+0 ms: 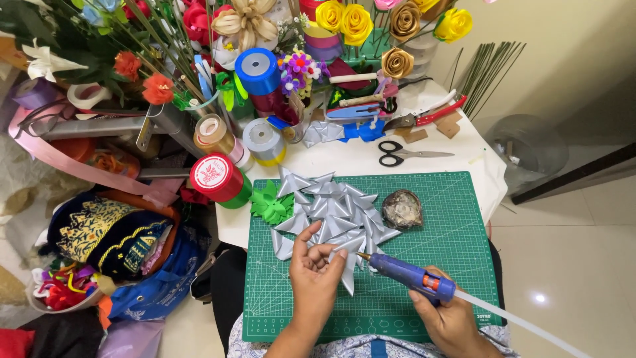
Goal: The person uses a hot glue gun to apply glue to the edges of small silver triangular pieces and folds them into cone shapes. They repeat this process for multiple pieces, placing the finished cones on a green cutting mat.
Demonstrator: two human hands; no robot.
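Silver ribbon petal (347, 266) lies pinched in the left hand (317, 273), whose grip is clamped on it above the near half of the green cutting mat (457, 238). The blue glue gun (411, 276), its nozzle touching that petal, is clasped tight in the right hand (450, 318) over the mat's near right part. A heap of silver petals (334, 212) sits at the mat's far left, black scissors (404, 154) on the tabletop (464, 149) just beyond the mat.

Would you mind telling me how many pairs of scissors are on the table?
1: the black-handled scissors lie on the white table just behind the green cutting mat. The red-handled tool looks like pliers; clutter may hide more.
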